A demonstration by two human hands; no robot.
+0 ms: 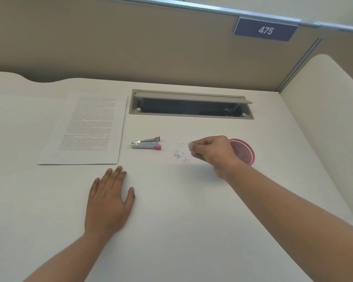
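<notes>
My right hand (212, 152) hovers over the white desk with fingers curled, pinching a small pale bit, likely loose staples (191, 146), at its fingertips. Below it several tiny staples (179, 155) lie scattered on the desk. A silver stapler with pink ends (146, 143) lies on its side left of them. A pink mesh cup (245, 150) stands right behind my right hand, partly hidden by it. My left hand (108, 198) rests flat on the desk, fingers straight, holding nothing. A printed paper stack (86, 129) lies at the left.
A grey cable hatch (192, 104) with its lid raised is set in the desk behind the stapler. Beige partition walls (130, 47) close the back and right, with a blue sign reading 475 (265, 30).
</notes>
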